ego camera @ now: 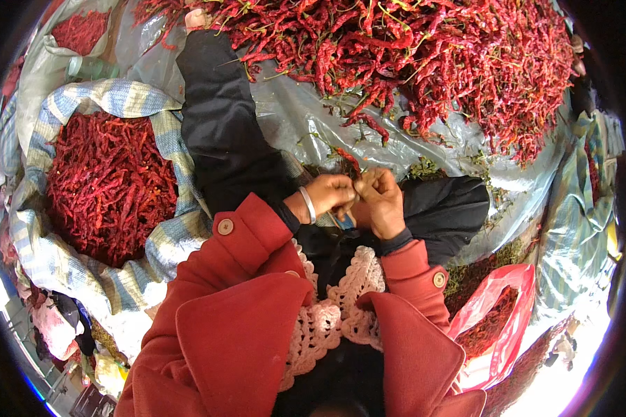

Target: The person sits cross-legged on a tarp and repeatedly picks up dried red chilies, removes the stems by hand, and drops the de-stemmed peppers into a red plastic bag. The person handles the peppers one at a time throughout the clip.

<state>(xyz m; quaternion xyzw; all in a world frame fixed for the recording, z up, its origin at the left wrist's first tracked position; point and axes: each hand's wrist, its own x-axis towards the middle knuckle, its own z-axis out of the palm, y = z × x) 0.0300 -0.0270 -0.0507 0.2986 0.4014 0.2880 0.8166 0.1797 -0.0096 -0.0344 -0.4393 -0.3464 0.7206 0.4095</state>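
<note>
My left hand (326, 197), with a pale bangle at the wrist, meets my right hand (385, 202) above my crossed legs. Between the fingertips of both is a dried red chilli (349, 158), its tip pointing up and away from me. The fingers hide its lower end, where the stem may be. Beyond the hands, a large heap of dried red chillies (365, 47) covers a clear plastic sheet (292, 112). A few loose chillies (368, 122) lie at the heap's near edge.
On the left stands a blue-and-white woven sack (57, 109) filled with dried chillies. Green stem scraps (425, 169) lie by my right knee. A red plastic bag (521, 292) holding chilli pieces sits at lower right, near another woven sack (568, 224). Another chilli-filled bag (36, 78) is upper left.
</note>
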